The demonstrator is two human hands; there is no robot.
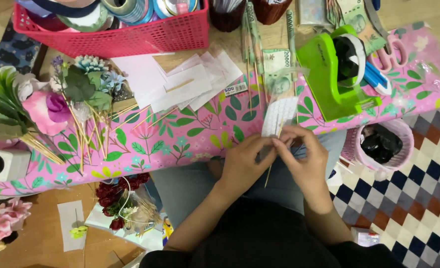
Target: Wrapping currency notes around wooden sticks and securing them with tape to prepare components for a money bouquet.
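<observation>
L hand (243,164) pinching | R hand (306,159) pinching | fingertips meet, forearms converge

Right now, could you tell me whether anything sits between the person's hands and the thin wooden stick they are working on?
Nothing visible does. The left hand and right hand both already pinch the wooden stick directly, over the lap just below the edge of the pink floral table.

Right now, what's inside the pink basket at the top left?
The pink basket holds rolls of ribbon or tape in blue and white along its top. Whatever lies lower is hidden behind its mesh wall and cut off by the frame's edge.
</observation>
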